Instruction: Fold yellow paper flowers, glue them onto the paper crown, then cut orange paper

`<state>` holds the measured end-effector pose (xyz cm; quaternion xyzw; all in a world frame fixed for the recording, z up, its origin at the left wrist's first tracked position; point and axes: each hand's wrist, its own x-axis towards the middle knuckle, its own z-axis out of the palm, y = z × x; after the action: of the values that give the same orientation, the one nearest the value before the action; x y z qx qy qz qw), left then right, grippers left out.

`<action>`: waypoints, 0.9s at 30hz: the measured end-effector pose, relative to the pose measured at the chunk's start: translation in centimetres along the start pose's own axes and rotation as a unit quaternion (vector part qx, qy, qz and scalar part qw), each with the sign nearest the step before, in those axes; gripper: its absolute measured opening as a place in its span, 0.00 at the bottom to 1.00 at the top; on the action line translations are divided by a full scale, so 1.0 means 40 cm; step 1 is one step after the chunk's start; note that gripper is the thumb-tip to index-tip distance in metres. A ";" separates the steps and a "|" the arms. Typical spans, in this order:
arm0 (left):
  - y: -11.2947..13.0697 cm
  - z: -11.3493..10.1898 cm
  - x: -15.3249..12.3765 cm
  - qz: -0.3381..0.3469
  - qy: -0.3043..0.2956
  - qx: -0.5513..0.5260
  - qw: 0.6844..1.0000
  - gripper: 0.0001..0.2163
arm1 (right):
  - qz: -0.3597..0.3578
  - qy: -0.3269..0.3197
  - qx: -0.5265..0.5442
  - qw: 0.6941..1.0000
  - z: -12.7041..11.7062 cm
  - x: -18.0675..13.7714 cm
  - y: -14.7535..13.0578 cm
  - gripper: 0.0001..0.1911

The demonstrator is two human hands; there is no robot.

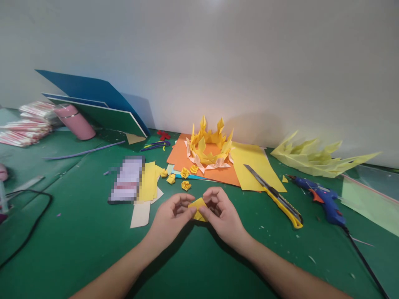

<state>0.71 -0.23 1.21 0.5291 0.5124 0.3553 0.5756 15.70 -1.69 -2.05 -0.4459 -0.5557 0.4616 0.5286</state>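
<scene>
Between my two hands is a small folded piece of yellow paper [198, 204], lifted a little above the green table. My left hand [174, 214] pinches its left side between thumb and fingers. On the right side, my right hand [222, 216] pinches it the same way, thumb on top. Just beyond my hands lie several small yellow paper roses [186, 185]. Farther back, a yellow and pink folded paper crown [210, 145] rests on orange paper [177, 148].
Left of my hands are a phone [127, 179] and yellow paper slips [148, 180]. To the right lie a utility knife [276, 197], a blue glue gun [322, 200] with a trailing cord and a pale yellow paper crown [318, 159]. A pink bottle [75, 121] leans at the back left.
</scene>
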 end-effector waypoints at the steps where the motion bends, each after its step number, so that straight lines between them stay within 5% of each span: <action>1: 0.002 -0.001 0.000 -0.006 -0.006 0.005 1.000 0.12 | -0.005 -0.004 -0.003 1.000 0.000 -0.001 0.000 0.10; 10: 0.007 -0.001 0.000 -0.064 0.005 -0.112 0.992 0.13 | -0.161 0.001 -0.196 0.967 -0.017 -0.003 -0.005 0.03; 27: 0.000 0.001 0.001 -0.082 -0.046 -0.139 0.986 0.16 | -0.222 0.036 -0.299 0.927 -0.017 -0.006 -0.019 0.04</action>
<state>0.75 -0.20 1.19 0.4161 0.4724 0.3496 0.6938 16.39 -2.03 -1.35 -0.4645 -0.7332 0.1282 0.4798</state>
